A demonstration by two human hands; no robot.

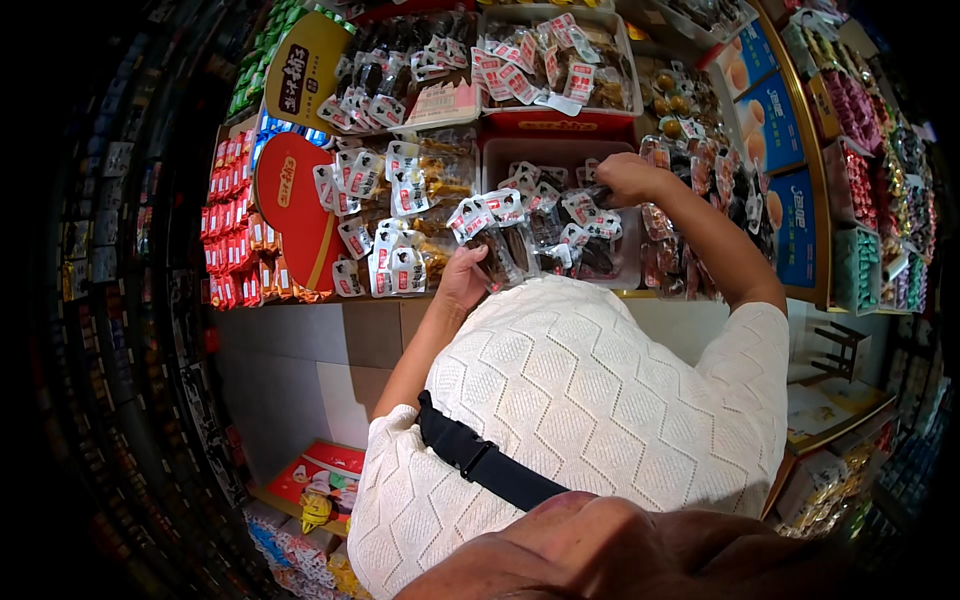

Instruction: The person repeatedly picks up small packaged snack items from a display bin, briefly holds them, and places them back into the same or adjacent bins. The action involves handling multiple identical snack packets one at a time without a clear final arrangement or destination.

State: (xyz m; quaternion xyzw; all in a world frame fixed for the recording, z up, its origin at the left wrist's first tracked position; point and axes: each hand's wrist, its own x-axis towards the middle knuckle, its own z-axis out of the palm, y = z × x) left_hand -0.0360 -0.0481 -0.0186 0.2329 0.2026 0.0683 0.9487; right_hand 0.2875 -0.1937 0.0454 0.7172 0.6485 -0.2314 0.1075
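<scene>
My left hand (463, 279) holds several clear plastic snack packets (501, 259) with white and red printed tops, close to my body at the front of the display. My right hand (628, 178) reaches into a translucent plastic bin (630, 259), its fingers closed around the end of a dark snack packet (600, 196). Similar dark packets (596, 255) lie loosely in that bin. Left of it, packets with yellowish-brown contents (409, 262) are laid in rows, their white tops facing left.
Behind stands another bin (637, 101) of packets. A red heart-shaped sign (289, 210) and red-wrapped snacks (231, 225) are at the left. Blue cartons (793, 225) border the right side. A small dark stool (841, 349) stands on the floor beyond my right arm.
</scene>
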